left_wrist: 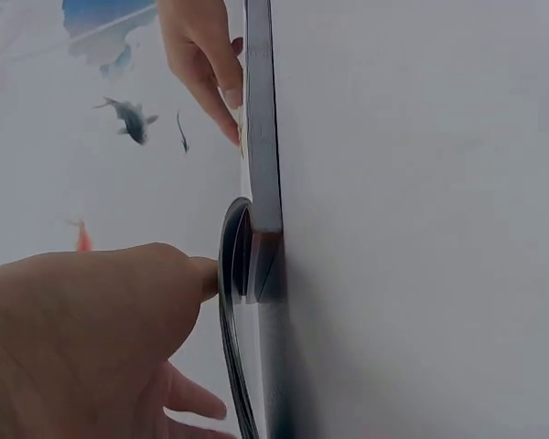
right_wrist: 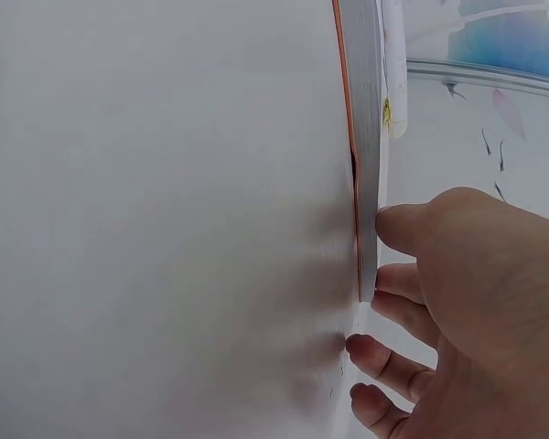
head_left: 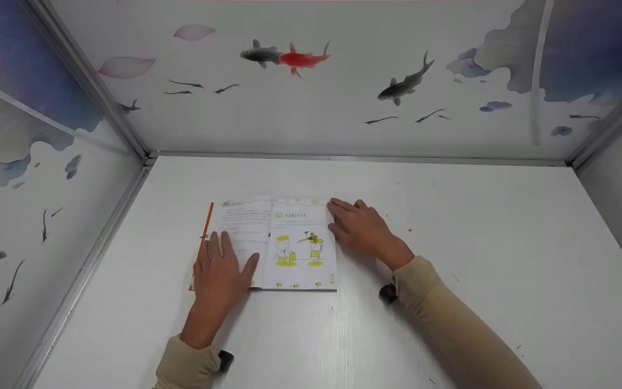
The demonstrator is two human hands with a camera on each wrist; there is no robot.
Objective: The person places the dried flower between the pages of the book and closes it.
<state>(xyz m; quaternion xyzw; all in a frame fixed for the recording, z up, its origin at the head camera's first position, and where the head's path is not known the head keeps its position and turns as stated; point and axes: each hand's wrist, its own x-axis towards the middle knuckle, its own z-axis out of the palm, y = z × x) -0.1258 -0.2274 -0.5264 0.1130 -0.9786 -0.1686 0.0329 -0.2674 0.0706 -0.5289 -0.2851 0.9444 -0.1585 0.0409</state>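
An open book lies on the white table, with green-yellow cartoon figures on its right page and lines of text on the left. My left hand rests across the left page, fingers spread and thumb toward the spine. In the left wrist view, the thumb of that hand presses the curved pages beside the thick page block. At the book's upper right corner, my right hand touches the page edge. The right wrist view shows this hand's thumb and fingertips at the book's edge, over the orange cover.
Under the book, the white table runs back to a wall printed with fish and petals. A metal-framed panel stands on the left. Dark wrist devices sit at both cuffs. Small specks dot the tabletop.
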